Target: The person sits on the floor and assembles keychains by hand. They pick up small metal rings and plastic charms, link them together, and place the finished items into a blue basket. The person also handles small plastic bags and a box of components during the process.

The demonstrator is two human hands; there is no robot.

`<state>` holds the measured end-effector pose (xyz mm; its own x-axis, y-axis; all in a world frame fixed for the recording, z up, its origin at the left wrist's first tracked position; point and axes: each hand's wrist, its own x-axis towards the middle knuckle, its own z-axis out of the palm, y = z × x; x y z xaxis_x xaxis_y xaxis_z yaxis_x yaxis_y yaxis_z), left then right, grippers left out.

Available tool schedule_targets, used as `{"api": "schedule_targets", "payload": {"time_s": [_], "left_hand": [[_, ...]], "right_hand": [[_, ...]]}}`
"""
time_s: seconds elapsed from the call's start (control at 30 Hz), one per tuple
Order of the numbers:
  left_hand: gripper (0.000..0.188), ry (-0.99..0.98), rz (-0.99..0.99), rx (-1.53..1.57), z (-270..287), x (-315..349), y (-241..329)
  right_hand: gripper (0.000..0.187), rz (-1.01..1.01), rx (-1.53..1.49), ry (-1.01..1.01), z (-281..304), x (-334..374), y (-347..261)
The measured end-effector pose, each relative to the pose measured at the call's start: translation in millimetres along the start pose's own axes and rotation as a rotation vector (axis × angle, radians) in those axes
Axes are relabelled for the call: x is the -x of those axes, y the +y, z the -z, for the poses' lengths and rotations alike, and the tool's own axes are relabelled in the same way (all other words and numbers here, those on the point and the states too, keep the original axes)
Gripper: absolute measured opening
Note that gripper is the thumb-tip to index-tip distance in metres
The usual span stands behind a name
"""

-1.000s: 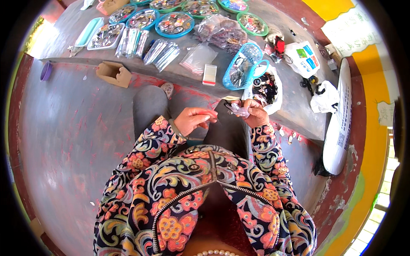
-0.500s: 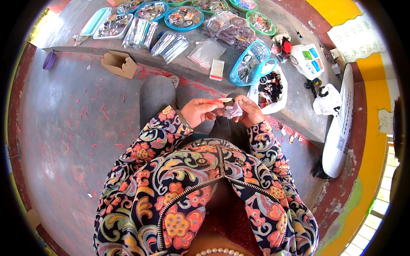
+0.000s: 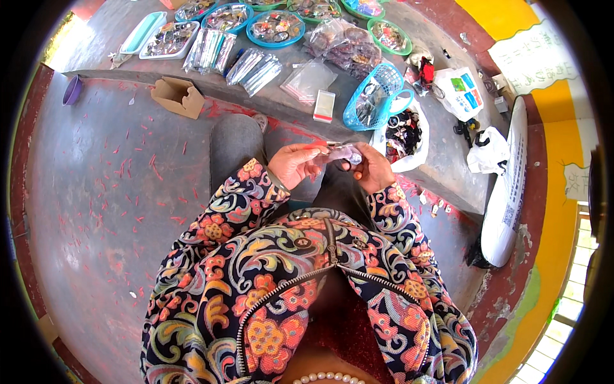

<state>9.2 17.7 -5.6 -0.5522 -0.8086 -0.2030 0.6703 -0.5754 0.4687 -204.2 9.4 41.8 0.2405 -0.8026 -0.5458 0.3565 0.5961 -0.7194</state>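
Observation:
In front of my lap my two hands are close together. My left hand point(image 3: 293, 165) pinches the red edge of a small clear plastic bag point(image 3: 345, 154). The crumpled body of that bag reaches across to my right hand point(image 3: 376, 168), whose fingers are closed on its other side. A small dark curved thing shows by the right fingertips, too small to name; whether it is inside the bag I cannot tell. Just beyond my right hand stands a white sack point(image 3: 420, 153) of mostly black small items. A light-blue plastic basket point(image 3: 354, 118) with packets in it is beside the sack.
On the raised ledge lie a stack of clear bags point(image 3: 307, 78), a small red-edged packet pile point(image 3: 324, 105), bundles of silvery packets point(image 3: 254, 72) and round blue point(image 3: 276, 43) and green basins point(image 3: 409, 45). An open cardboard box point(image 3: 177, 97) is on the floor. A long white sack point(image 3: 505, 192) lies right.
The bag has shifted and flattened slightly between my hands, and a pale strip seen at its top edge no longer shows. My right hand has turned a little, with the dark curved thing now visible.

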Motion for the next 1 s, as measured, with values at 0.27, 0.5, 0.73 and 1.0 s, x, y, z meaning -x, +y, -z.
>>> {"api": "schedule_targets", "payload": {"time_s": [0.27, 0.5, 0.73, 1.0], "left_hand": [[0.025, 0.030, -0.030, 0.074, -7, 2, 4], [0.024, -0.005, 0.046, -0.046, -5, 1, 1], [0.022, 0.000, 0.040, -0.141, -7, 2, 1], [0.022, -0.040, -0.012, -0.269, -9, 1, 0]], "right_hand": [[0.028, 0.165, 0.029, -0.120, -20, 11, -10], [0.008, 0.215, 0.085, -0.016, 4, 2, -5], [0.007, 0.353, 0.364, 0.180, -4, 2, -5], [0.013, 0.369, 0.725, -0.014, -15, 5, 3]]}}
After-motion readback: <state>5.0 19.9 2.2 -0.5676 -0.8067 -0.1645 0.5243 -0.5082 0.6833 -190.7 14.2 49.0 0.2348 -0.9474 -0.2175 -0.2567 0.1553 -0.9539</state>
